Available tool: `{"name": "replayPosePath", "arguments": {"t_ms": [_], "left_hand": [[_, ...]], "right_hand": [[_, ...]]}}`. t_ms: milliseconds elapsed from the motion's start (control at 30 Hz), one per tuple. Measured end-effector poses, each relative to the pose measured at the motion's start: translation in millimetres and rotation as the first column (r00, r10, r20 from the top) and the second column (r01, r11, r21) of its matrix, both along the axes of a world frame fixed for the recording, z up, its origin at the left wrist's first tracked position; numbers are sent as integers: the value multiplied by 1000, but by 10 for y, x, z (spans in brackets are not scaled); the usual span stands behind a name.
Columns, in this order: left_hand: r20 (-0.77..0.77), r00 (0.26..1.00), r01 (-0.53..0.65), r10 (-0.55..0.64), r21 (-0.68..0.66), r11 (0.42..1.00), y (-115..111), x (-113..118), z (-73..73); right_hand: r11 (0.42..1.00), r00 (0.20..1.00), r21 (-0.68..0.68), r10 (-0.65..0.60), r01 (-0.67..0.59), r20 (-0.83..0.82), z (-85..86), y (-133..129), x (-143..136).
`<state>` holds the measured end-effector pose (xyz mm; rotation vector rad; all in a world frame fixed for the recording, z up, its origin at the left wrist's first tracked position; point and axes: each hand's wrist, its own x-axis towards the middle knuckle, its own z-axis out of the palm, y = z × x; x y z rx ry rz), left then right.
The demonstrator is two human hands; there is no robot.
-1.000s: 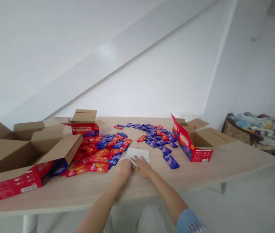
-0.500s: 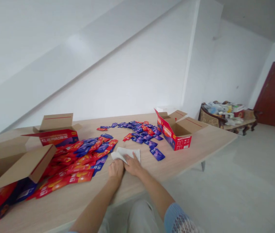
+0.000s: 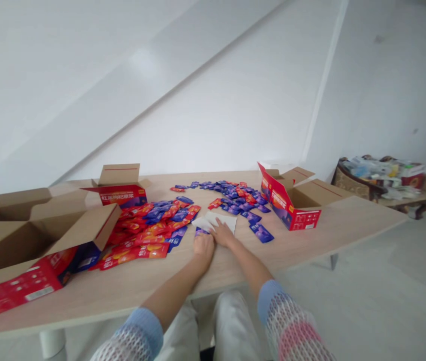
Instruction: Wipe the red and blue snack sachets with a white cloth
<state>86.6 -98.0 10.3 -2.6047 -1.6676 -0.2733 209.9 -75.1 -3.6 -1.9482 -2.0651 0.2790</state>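
Right of the larger sachet pile, our right grip spreads flat on a white wipe; our left grip curls at a purple sachet, hold unclear; the sachet seems light, slippery, best edge-pinched

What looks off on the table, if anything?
Nothing looks damaged. Mildly odd: one blue packet sticks out at the near edge of the right-hand heap of packets, left of an open red box. Also, the white sheet under the right hand looks creased, not flat.
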Motion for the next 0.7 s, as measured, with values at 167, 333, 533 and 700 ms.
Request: {"name": "replayPosePath", "arguments": {"t_ms": [167, 333, 533, 700], "left_hand": [[-30, 998, -62, 64, 43, 997, -15, -18, -58], [-18, 997, -71, 72, 43, 997, -4, 2, -82], [4, 999, -48, 48, 5, 999, -64, -58, -6], [38, 999, -20, 22, -48, 999, -89, -104, 72]], "right_hand": [[996, 999, -79, -35, 36, 16, 47, 280, 11], [999, 997, 2, 53, -53, 55, 1, 244, -15], [971, 972, 59, 233, -231, -21, -124, -16, 37], [985, 985, 48, 169, -167, -42, -130, -65, 101]]}}
